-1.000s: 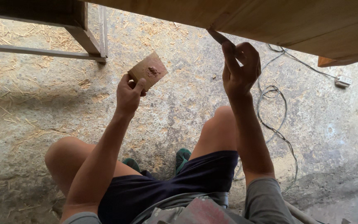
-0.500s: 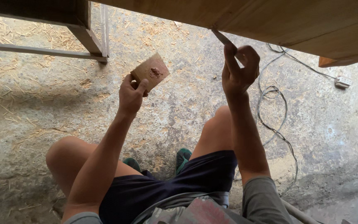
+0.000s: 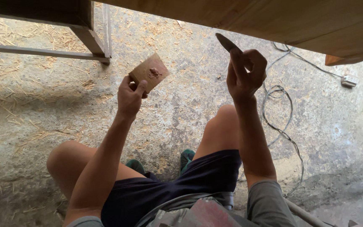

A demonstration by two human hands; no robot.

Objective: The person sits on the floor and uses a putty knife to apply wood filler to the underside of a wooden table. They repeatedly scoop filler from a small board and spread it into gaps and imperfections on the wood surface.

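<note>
- Head view, hands. We see the left hand (image 3: 130, 94) pinching one small square wooden board (image 3: 149, 72) by its lower corner, fingers closed on it and the face tilted up toward us. The right hand (image 3: 244, 75) is closed round the handle of a putty knife (image 3: 227, 43), whose dark blade points up and to the left, close under the wooden panel (image 3: 274, 21) overhead.
- Head view, the material. One reddish-brown dab of filler (image 3: 153, 73) sits near the middle of the small board. We cannot tell whether any is on the blade.
- Head view, step in hand. We judge this to be the moment between loading and applying: the blade is lifted clear of the board, well apart from it, and near the panel's underside.
- Head view, next move. We judge that the blade would have to meet the surface at a shallow angle, with the board kept level so the dab does not slide.
- Head view, count. We count two hands, one board, one knife, one dab, two bare knees and two green shoes (image 3: 185, 157).
- Head view, surroundings. One table leg (image 3: 90, 35) stands on the concrete floor (image 3: 43, 117), strewn with wood shavings; one cable (image 3: 282, 109) loops toward one white plug block (image 3: 349, 80).
</note>
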